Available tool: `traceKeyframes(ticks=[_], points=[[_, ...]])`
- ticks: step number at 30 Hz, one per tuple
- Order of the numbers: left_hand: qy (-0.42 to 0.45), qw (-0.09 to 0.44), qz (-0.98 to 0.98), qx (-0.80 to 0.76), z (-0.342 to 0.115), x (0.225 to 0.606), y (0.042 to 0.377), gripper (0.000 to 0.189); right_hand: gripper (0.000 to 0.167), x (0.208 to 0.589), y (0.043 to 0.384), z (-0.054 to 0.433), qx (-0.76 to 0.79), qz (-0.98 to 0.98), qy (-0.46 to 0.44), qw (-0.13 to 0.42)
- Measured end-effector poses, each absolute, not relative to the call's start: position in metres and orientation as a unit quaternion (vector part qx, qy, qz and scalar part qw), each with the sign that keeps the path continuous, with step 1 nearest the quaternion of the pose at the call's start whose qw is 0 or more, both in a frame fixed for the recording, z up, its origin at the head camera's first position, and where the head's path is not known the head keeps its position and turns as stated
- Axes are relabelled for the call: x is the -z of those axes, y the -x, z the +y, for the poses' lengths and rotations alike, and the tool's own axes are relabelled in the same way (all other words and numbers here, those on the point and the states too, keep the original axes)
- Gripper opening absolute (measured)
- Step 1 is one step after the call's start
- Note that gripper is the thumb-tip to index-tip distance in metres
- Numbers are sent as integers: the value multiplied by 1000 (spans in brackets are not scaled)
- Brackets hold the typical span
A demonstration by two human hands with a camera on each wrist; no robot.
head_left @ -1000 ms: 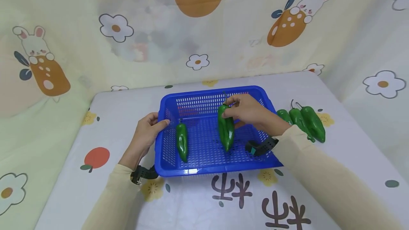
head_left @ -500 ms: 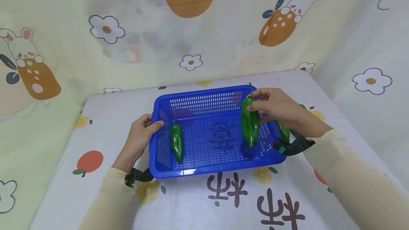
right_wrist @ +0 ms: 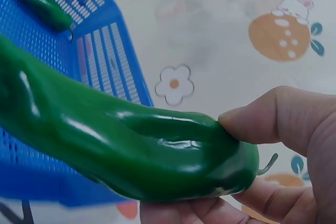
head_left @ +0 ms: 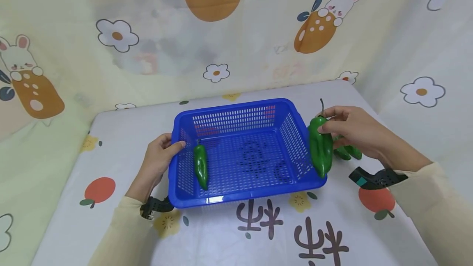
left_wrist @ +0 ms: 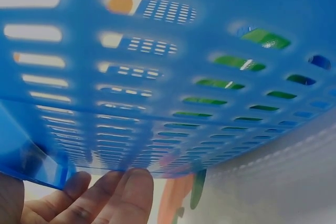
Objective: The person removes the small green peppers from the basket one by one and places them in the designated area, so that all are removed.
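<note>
My right hand (head_left: 354, 128) pinches a green pepper (head_left: 320, 147) near its stem end, thumb on one side and fingers on the other. In the head view that pepper hangs tip down over the right rim of a blue plastic basket (head_left: 247, 196). At the basket's left side, my left hand (head_left: 157, 159) grips the rim, its thumb over the edge and its fingers outside. Inside the basket, close to the left wall, lies another green pepper (head_left: 200, 166). The left wrist view shows the fingers (left_wrist: 134, 192) against the slotted blue wall.
On the cloth right of the basket lie more green peppers (head_left: 347, 152), partly hidden behind my right hand. A patterned cloth (head_left: 207, 237) covers the table, and a printed curtain (head_left: 255, 60) stands behind it. Both wrists wear black straps.
My right hand has carried its pepper rightward, from above the basket's middle to over its right rim. The left hand keeps its grip on the basket. The head view has shifted slightly.
</note>
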State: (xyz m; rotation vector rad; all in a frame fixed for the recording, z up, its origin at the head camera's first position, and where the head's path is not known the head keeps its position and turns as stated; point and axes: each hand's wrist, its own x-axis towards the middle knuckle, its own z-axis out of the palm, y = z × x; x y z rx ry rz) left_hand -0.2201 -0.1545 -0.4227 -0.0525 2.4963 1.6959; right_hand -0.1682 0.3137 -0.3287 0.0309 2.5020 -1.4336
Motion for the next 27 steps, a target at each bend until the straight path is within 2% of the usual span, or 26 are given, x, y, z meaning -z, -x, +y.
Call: traceKeyframes(ticks=[9, 27], points=[[18, 63, 827, -559, -154, 424, 220, 46, 48, 342, 148, 348, 465, 876, -33, 120], [17, 68, 832, -550, -155, 419, 217, 48, 63, 411, 129, 365, 466, 863, -76, 178]])
